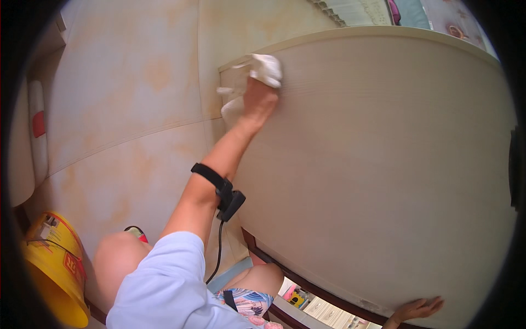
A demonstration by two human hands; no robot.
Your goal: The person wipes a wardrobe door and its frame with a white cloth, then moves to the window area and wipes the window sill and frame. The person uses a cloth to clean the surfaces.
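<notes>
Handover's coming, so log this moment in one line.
left hand: holding white cloth at far-left corner of pale panel | right hand: open, by panel's lower edge | yellow bucket: lower left

- Yellow bucket (pixel 59 268), lower left: the outer wall bears a red label (pixel 71 263) with pale block lettering, seen at a slant.
- Printed panel (pixel 50 221), upper part of the same wall: pale and dark markings, too small to read.
- Yellow packet (pixel 296 299), lower edge: dark markings, likewise too small to read.
</notes>
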